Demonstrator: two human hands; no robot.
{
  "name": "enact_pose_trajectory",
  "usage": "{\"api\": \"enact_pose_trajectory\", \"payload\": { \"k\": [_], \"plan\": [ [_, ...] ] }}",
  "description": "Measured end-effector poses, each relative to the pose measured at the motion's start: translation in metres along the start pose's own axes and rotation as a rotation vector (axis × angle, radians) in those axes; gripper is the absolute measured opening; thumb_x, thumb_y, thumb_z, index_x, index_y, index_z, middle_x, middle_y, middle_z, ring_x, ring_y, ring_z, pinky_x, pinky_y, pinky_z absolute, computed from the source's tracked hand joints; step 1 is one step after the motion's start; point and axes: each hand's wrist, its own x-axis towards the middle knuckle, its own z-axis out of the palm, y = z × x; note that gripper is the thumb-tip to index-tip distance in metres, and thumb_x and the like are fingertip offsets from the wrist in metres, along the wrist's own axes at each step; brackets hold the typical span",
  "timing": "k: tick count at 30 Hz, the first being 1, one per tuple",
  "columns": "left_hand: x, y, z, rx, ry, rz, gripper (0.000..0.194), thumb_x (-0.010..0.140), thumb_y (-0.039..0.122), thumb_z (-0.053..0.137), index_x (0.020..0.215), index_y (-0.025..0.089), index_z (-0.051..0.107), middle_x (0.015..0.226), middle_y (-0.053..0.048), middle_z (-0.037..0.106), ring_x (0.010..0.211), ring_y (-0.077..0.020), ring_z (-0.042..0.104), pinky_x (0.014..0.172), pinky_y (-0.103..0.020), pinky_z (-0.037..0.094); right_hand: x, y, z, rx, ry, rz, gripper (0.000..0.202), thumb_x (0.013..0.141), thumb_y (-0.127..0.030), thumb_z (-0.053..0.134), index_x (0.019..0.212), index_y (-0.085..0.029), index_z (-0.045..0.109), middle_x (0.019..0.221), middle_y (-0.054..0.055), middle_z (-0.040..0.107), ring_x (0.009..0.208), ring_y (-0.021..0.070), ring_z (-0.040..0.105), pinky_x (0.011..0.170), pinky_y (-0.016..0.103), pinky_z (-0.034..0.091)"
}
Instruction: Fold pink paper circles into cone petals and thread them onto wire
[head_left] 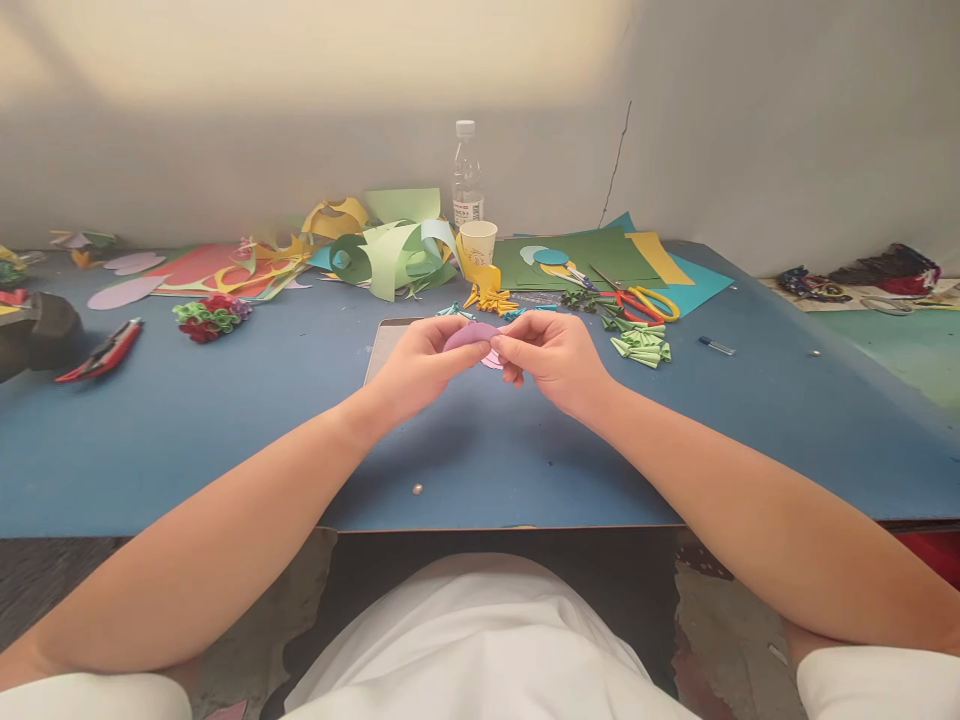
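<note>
Both hands meet above the blue table near the middle of the view. My left hand [429,358] pinches a round purple paper piece [466,337] between thumb and fingers. From the other side, my right hand [551,357] grips the same piece at its right edge, with the thumb tip close to the left thumb. Pale pink paper layers [492,360] show just below the fingertips. Behind my left hand lies a grey flat tablet-like object [386,350], partly hidden by the wrist and fingers.
Behind the hands stand a paper cup [478,243] and a bottle [466,180]. Scissors [649,303] and green paper cones [643,345] lie right. A paper flower cluster [212,317] and red-handled pliers [101,352] lie left. A small bead [418,489] sits near the front edge.
</note>
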Motion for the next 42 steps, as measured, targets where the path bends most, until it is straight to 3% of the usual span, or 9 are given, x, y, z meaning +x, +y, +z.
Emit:
{"api": "enact_pose_trajectory", "payload": {
  "k": [9,20,30,42],
  "plan": [
    [-0.0014,0.0008,-0.0005,-0.021,-0.004,-0.041,0.013,0.087,0.033,0.079,0.091,0.021,0.081,0.078,-0.001,0.068,0.075,-0.0151,0.060,0.070,-0.029,0.046,-0.0006,0.0004,-0.0012,-0.029,-0.001,-0.029,0.036,0.077,-0.046,0.089,0.071,-0.019,0.066,0.053,-0.004,0.060,0.048,0.0112,0.055,0.046,0.025,0.045],
    [-0.0013,0.0070,0.0024,0.027,-0.003,-0.038,0.011,0.086,0.028,0.076,0.078,0.020,0.076,0.077,-0.002,0.073,0.077,-0.0173,0.067,0.072,-0.030,0.049,-0.0003,0.0017,-0.0012,-0.082,-0.048,-0.062,0.017,0.088,-0.034,0.078,0.086,-0.018,0.073,0.071,-0.001,0.068,0.058,0.0118,0.063,0.053,0.026,0.050],
    [0.0006,0.0042,0.0017,-0.084,-0.042,-0.029,0.009,0.088,0.023,0.073,0.084,0.021,0.080,0.076,-0.002,0.073,0.078,-0.0172,0.067,0.074,-0.031,0.049,-0.0026,0.0014,-0.0013,-0.116,-0.012,-0.093,0.028,0.087,-0.044,0.080,0.084,-0.018,0.072,0.065,-0.001,0.068,0.053,0.0129,0.063,0.052,0.028,0.053],
    [-0.0014,0.0069,0.0013,0.003,-0.008,-0.055,0.011,0.084,0.032,0.078,0.081,0.021,0.079,0.076,-0.003,0.073,0.078,-0.0185,0.067,0.072,-0.031,0.049,-0.0052,-0.0023,-0.0002,-0.201,-0.005,-0.104,0.034,0.088,-0.051,0.079,0.082,-0.020,0.067,0.059,-0.002,0.066,0.051,0.0131,0.062,0.051,0.026,0.051]
  ]
}}
